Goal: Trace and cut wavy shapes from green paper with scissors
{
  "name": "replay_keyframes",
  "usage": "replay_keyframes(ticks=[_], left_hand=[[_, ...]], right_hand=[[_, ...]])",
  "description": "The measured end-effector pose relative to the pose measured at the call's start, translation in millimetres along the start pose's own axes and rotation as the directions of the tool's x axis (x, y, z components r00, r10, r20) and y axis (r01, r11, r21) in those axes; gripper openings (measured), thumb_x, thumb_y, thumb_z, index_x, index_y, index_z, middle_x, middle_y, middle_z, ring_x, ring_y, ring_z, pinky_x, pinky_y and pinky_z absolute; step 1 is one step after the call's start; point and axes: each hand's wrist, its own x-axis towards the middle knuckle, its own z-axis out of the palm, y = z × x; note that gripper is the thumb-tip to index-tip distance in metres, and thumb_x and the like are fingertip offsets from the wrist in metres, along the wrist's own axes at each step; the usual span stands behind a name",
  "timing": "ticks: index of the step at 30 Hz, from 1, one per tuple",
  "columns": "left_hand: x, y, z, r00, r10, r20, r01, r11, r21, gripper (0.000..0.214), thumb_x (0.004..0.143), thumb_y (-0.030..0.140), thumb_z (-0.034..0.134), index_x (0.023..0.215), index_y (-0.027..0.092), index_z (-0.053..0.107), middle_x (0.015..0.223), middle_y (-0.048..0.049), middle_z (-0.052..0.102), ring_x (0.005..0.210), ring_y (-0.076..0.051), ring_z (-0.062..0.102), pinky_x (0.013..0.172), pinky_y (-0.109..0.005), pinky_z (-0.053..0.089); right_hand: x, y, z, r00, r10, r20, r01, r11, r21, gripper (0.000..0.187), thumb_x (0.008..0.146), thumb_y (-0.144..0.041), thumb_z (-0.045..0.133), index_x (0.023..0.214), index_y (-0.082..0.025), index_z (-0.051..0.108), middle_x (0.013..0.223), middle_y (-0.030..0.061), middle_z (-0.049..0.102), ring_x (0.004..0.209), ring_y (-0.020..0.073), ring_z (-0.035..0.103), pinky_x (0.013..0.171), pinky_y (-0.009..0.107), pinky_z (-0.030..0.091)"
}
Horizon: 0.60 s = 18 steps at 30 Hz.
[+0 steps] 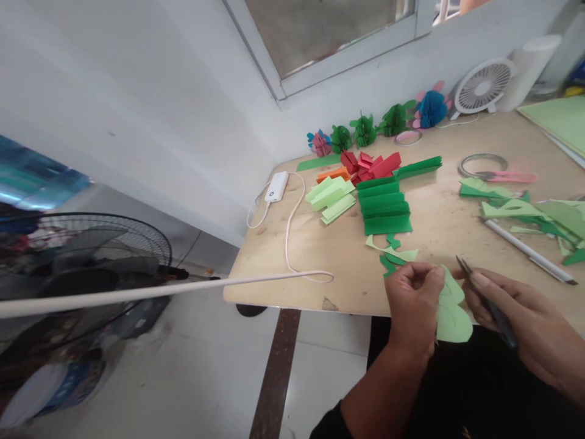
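Observation:
My left hand (414, 299) pinches a light green paper cut-out (454, 320) by its upper left edge, in front of the table's near edge. The paper has rounded lobes and faint curved lines drawn on it. Close to its right side, my right hand (512, 311) is closed around dark snips (496, 314) with two thin pointed blades. The tips point up and away from me, a little apart from the paper. Beyond my left hand lie green paper scraps (393, 247). Part of the snips' handle is hidden by my fingers.
Folded dark green (386, 213), light green (331, 194) and red paper (377, 167) lie mid-table. Paper honeycomb figures (365, 131) line the wall. A pen (528, 250), more scraps (539, 216) and a small fan (484, 85) are right. A white cable (183, 291) crosses the left edge.

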Motion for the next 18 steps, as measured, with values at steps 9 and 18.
replay_keyframes(ticks=[9, 18], left_hand=[[1, 7, 4.7, 0.997, 0.029, -0.074, -0.032, 0.999, -0.037, 0.027, 0.062, 0.037, 0.079, 0.062, 0.016, 0.063, 0.054, 0.0030, 0.054, 0.052, -0.008, 0.047, 0.055, -0.022, 0.042], [-3, 10, -13.4, 0.994, -0.026, 0.110, 0.023, 0.999, 0.027, 0.029, 0.064, 0.040, 0.077, 0.067, 0.014, 0.064, 0.052, 0.0014, 0.057, 0.047, -0.007, 0.049, 0.053, -0.021, 0.041]], right_hand=[[-7, 4, 5, 0.991, 0.133, -0.023, -0.134, 0.990, -0.041, 0.042, 0.046, -0.050, 0.084, 0.054, -0.024, 0.052, 0.046, -0.0054, 0.039, 0.042, 0.0111, 0.032, 0.038, 0.026, 0.026], [13, -18, -11, 0.995, 0.032, 0.097, -0.009, 0.975, -0.223, 0.039, 0.056, -0.055, 0.080, 0.060, -0.022, 0.060, 0.052, -0.0066, 0.038, 0.049, 0.0086, 0.030, 0.045, 0.024, 0.026]])
